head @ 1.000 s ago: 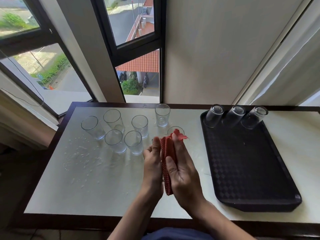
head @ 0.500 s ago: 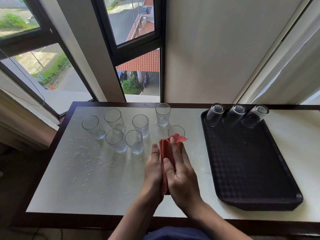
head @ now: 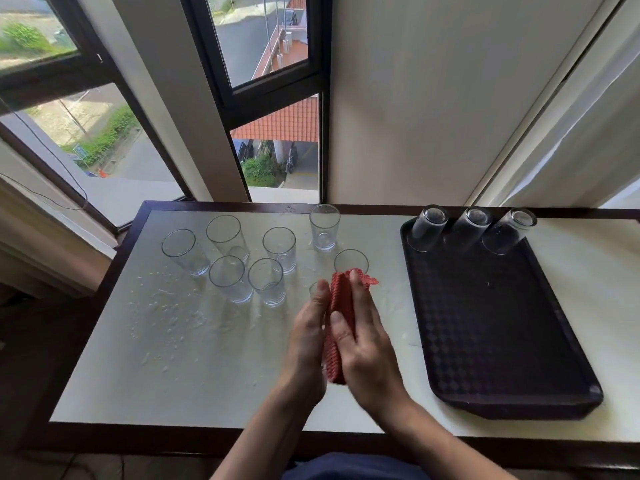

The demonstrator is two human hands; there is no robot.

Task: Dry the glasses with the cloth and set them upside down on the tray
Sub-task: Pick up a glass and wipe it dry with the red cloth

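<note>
Cloth [head: 342,306] | pressed between left hand [head: 308,341] and right hand [head: 367,355]; fingers straight, together

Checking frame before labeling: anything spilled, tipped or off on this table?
Yes: water droplets are scattered over the left part of the table, beside and in front of the upright glasses. It looks like spill or drip-off. Nothing is tipped or broken; the three glasses on the tray stand upside down at its far end.

Bright window [head: 266,43] daylight, soft shadows, wide-angle bending at the edges.
</note>
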